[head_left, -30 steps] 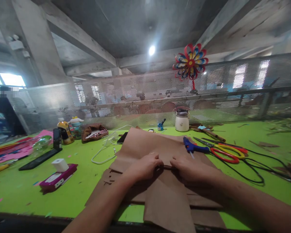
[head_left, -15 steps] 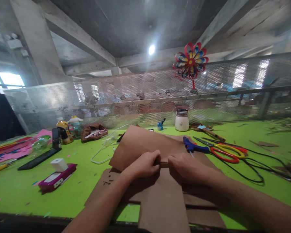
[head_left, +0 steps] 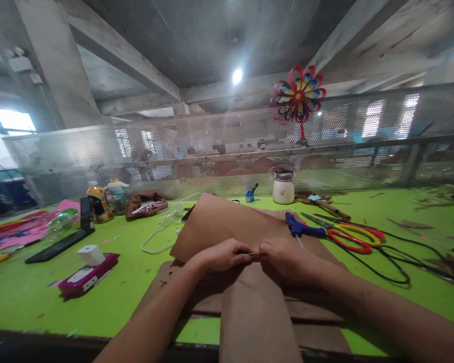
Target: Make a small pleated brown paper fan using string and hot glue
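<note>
A long strip of brown kraft paper [head_left: 255, 317] runs from between my hands down past the table's front edge. Its far end is pinched into a narrow fold or roll, partly covered by my fingers. My left hand [head_left: 227, 254] is closed on the left side of that fold, and my right hand [head_left: 278, 257] grips it just to the right, a small gap apart. Beyond them a larger brown paper sheet [head_left: 219, 222] curls up at its left corner. More flat brown pieces [head_left: 318, 338] lie beneath the strip. A blue glue gun [head_left: 304, 227] rests right of my hands.
Scissors with red and yellow handles [head_left: 357, 237] and black cord [head_left: 397, 277] lie to the right. On the left are a purple packet [head_left: 89, 277], a black stand [head_left: 60, 244] and a bottle [head_left: 100, 201]. A white jar [head_left: 283, 186] stands before the mesh partition [head_left: 212, 151].
My fingers have shifted slightly on the fold, the left hand flattening and edging right. The strip's near end has swung a little right. A person at the far left has moved mostly out of view.
</note>
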A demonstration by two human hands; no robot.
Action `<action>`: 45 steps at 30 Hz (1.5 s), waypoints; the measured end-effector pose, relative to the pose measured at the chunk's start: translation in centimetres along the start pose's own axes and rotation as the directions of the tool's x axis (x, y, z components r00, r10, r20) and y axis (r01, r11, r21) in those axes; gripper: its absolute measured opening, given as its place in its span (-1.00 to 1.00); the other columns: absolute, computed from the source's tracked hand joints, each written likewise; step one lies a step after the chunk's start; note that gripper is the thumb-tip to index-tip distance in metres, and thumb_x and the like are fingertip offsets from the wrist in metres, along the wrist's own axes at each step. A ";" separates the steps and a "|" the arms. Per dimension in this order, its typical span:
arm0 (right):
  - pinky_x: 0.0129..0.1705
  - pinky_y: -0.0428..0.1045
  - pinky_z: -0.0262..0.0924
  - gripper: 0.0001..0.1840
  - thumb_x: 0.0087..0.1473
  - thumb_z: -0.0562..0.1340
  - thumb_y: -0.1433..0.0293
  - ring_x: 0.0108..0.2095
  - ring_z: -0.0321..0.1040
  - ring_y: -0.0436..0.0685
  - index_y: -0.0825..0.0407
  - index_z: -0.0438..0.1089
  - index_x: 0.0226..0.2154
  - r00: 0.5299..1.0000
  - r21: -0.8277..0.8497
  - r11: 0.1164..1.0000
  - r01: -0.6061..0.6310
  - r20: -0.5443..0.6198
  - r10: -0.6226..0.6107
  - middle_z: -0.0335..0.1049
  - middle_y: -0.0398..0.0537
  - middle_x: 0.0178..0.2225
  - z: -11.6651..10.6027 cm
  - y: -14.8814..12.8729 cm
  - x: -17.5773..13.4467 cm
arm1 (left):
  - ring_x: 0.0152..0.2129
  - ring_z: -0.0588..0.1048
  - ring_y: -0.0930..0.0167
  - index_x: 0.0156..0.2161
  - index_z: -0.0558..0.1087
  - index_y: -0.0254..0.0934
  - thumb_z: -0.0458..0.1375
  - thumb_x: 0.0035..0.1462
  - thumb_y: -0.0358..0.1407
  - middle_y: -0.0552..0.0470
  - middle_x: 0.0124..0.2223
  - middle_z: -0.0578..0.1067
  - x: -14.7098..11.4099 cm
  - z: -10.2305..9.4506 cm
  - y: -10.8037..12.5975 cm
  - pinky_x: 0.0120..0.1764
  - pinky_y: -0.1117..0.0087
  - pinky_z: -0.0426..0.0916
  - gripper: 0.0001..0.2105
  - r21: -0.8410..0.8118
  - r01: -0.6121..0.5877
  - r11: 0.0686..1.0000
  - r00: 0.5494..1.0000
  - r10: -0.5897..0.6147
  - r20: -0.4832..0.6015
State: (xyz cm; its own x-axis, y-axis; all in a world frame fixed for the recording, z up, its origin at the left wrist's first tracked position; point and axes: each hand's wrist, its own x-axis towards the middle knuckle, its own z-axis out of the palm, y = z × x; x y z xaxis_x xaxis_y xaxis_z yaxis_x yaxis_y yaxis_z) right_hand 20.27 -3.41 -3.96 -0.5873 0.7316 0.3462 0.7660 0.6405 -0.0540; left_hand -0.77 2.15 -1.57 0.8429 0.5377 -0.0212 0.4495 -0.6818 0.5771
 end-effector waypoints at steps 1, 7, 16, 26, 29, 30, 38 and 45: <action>-0.44 -0.08 -0.07 -0.82 0.12 0.05 0.44 -0.45 0.20 0.02 0.11 0.35 -0.38 0.999 0.055 0.998 -0.041 0.000 0.041 0.36 -0.04 -0.42 -0.3 -0.1 -0.1 | -0.41 0.35 0.45 -0.18 0.47 -0.37 -0.01 0.17 -0.16 0.03 -0.30 0.48 0.1 0.2 -0.1 -0.34 0.49 0.20 -0.67 0.011 0.002 1.000 1.000 -0.002 -0.002; -0.44 -0.12 0.00 -0.67 0.13 0.06 0.23 -0.45 0.20 0.01 0.11 0.41 -0.34 0.986 0.451 0.878 -0.158 0.122 0.115 0.40 -0.08 -0.44 -1.3 0.5 -0.1 | -0.42 0.36 0.44 -0.16 0.45 -0.37 -0.06 0.21 -0.16 -0.02 -0.30 0.49 0.3 1.0 0.4 -0.35 0.49 0.21 -0.65 0.096 -0.047 0.994 0.998 0.051 -0.037; -0.54 -0.12 -0.05 -0.50 0.16 -0.03 0.11 -0.61 0.04 -0.06 0.12 0.27 -0.59 0.939 0.600 0.742 -0.299 0.324 0.116 0.13 -0.20 -0.66 -0.5 1.8 0.5 | -0.38 0.37 0.40 -0.26 0.43 -0.31 -0.09 0.23 -0.24 -0.06 -0.28 0.46 0.2 1.9 2.3 -0.30 0.43 0.21 -0.73 0.332 -0.080 0.940 0.967 0.154 -0.202; -0.56 -0.15 -0.10 -0.55 0.14 0.01 0.12 -0.61 -0.01 -0.09 0.10 0.22 -0.58 0.942 0.586 0.778 -0.226 0.334 0.022 0.09 -0.23 -0.65 0.2 2.6 0.3 | -0.41 0.36 0.45 -0.23 0.43 -0.34 -0.15 0.26 -0.19 -0.04 -0.31 0.46 0.6 2.0 1.4 -0.33 0.48 0.22 -0.64 0.250 -0.108 0.962 0.986 0.137 -0.098; -0.58 -0.15 -0.13 -0.56 0.15 0.01 0.12 -0.61 -0.01 -0.09 0.09 0.21 -0.57 0.939 0.595 0.773 -0.219 0.343 0.003 0.08 -0.23 -0.65 -0.1 2.5 0.2 | -0.41 0.37 0.45 -0.21 0.44 -0.33 -0.12 0.25 -0.17 -0.03 -0.30 0.47 0.5 1.9 1.3 -0.34 0.50 0.22 -0.65 0.212 -0.123 0.969 0.986 0.144 -0.087; -0.58 -0.15 -0.13 -0.56 0.14 0.01 0.12 -0.61 -0.02 -0.09 0.09 0.21 -0.57 0.940 0.600 0.771 -0.214 0.341 -0.004 0.07 -0.24 -0.65 -0.2 2.5 0.2 | -0.41 0.37 0.45 -0.20 0.44 -0.34 -0.11 0.25 -0.16 -0.03 -0.30 0.47 0.5 1.9 1.4 -0.34 0.50 0.22 -0.65 0.198 -0.126 0.972 0.986 0.144 -0.082; -0.57 -0.14 -0.14 -0.56 0.12 0.03 0.10 -0.61 -0.03 -0.09 0.09 0.18 -0.57 0.944 0.658 0.720 -0.221 0.331 -0.013 0.05 -0.25 -0.65 -1.0 2.5 0.5 | -0.43 0.37 0.45 -0.21 0.45 -0.36 -0.08 0.22 -0.15 -0.02 -0.32 0.48 0.5 2.1 1.4 -0.37 0.51 0.19 -0.65 0.122 -0.105 0.987 0.983 0.122 -0.138; -0.58 -0.14 -0.15 -0.56 0.11 0.07 0.09 -0.62 -0.03 -0.11 0.09 0.19 -0.58 0.953 0.720 0.664 -0.201 0.301 -0.038 0.06 -0.25 -0.66 -0.6 2.9 0.4 | -0.42 0.35 0.45 -0.22 0.44 -0.37 -0.08 0.21 -0.13 -0.01 -0.31 0.48 0.7 2.2 1.1 -0.37 0.50 0.18 -0.65 0.081 -0.094 0.992 0.986 0.104 -0.133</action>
State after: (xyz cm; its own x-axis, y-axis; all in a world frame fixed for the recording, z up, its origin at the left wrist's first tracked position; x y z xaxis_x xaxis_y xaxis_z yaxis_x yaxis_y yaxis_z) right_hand 22.44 -1.40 -3.47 -0.6674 0.7430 0.0500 0.4383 0.4462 -0.7802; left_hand 0.93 0.72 -2.76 0.8383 0.5248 0.1475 0.3907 -0.7671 0.5088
